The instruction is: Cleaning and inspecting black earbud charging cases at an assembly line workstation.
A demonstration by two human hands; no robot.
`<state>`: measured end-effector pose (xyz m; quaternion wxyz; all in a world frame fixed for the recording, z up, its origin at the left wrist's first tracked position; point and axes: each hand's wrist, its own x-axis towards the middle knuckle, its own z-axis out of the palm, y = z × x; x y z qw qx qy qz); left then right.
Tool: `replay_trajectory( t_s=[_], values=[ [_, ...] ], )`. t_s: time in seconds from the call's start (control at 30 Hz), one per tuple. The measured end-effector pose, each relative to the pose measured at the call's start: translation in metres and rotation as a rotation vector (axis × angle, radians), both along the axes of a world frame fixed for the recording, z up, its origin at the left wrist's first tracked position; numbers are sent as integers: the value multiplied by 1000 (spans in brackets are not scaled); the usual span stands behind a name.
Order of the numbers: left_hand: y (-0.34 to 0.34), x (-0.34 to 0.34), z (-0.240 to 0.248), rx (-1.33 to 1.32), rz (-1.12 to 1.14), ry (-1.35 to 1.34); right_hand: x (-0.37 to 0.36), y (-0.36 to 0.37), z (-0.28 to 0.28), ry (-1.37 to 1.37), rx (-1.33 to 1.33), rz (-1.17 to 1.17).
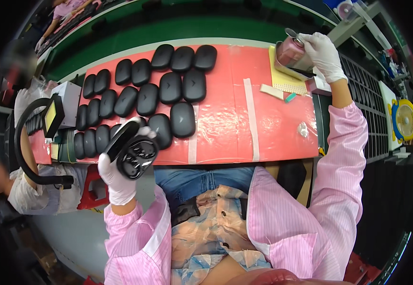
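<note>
My gloved left hand (120,183) holds a black earbud case (140,159) with its lid raised, just above the table's front edge at the left. The two shaped hollows inside face up and shine. At the far right, my gloved right hand (324,54) has its fingers drawn together at the top of a pink jar (289,51) whose round metal lid (290,33) stands open. What those fingers grip, if anything, is hidden. The jar sits in a clear tray (297,72) on yellow paper (276,81).
Rows of closed black cases (170,88) cover the left of the red mat (220,126). A white block (271,91) and a small green piece (290,98) lie near the tray. At left stands a lamp with a black bent arm (18,142); a co-worker's arm (28,140) is beyond it.
</note>
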<state>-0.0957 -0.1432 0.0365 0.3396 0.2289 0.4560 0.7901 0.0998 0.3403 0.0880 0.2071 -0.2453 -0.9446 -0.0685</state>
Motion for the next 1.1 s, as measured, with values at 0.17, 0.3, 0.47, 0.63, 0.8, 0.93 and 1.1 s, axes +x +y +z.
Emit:
replay_trajectory(
  t_s=[0.17,0.3,0.47,0.63,0.8,0.93,1.1],
  values=[
    [72,10,3,323,-247,-152,16,-10,18,177,54,173],
    [85,22,16,118,-147,0,-23,-155,12,401,-616,528],
    [88,32,13,78,-162,78,-39,-255,-19,299,-493,821],
    [85,39,7,46,-157,-24,-20,-246,-21,249,-515,651],
    [80,39,-2,139,-192,-77,-18,-255,-28,299,-552,757],
    [76,42,-6,167,-283,-170,-29,-254,-33,382,-447,727],
    [74,38,-6,58,-247,-17,-15,-254,-36,369,-588,746]
  ],
)
